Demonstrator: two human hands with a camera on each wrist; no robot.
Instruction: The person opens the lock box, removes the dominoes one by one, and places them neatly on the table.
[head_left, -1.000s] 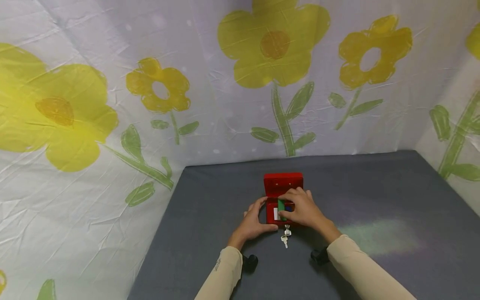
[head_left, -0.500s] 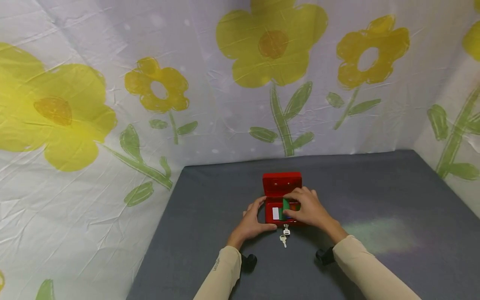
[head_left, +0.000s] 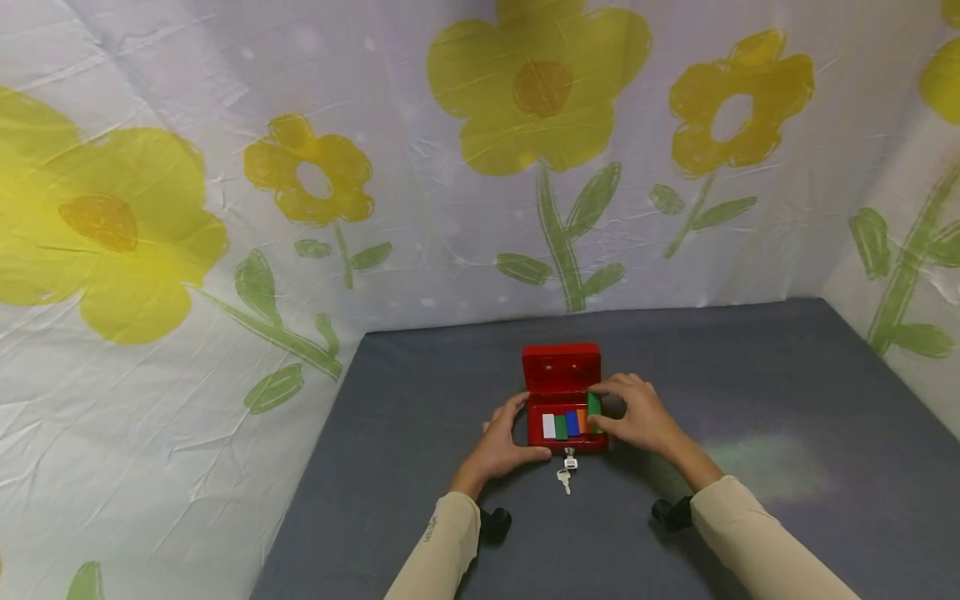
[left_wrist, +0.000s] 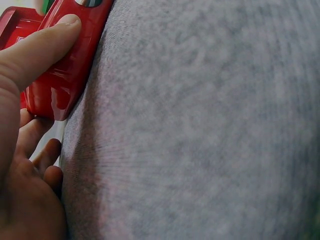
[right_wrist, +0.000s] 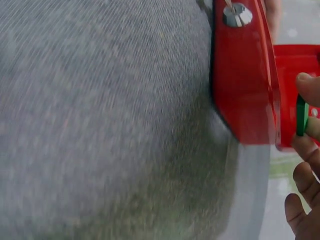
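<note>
A red metal cash box (head_left: pixel 585 447) sits on the table with its lid (head_left: pixel 561 367) raised. My left hand (head_left: pixel 495 454) grips its left end, thumb at the front corner and fingers towards the back; the left wrist view shows the thumb (left_wrist: pixel 55 40) on the red wall. Between thumb and fingers, my right hand (head_left: pixel 645 418) pinches a flat green block (head_left: pixel 595 407) upright at the box's right end. Inside, from left to right, stand a white block (head_left: pixel 549 427), a green block (head_left: pixel 561 428), a blue block (head_left: pixel 572 423) and an orange block (head_left: pixel 582 421).
Keys (head_left: pixel 565 480) hang from the lock at the front of the box. A dark grey cloth covers the table (head_left: pixel 420 400). Behind it rises a white curtain (head_left: pixel 450 250) printed with yellow flowers. Black wrist camera mounts (head_left: pixel 495 525) sit below both wrists.
My right hand has moved right with the green block, from the middle of the box to its right end. More blocks inside now show. The left hand keeps its grip.
</note>
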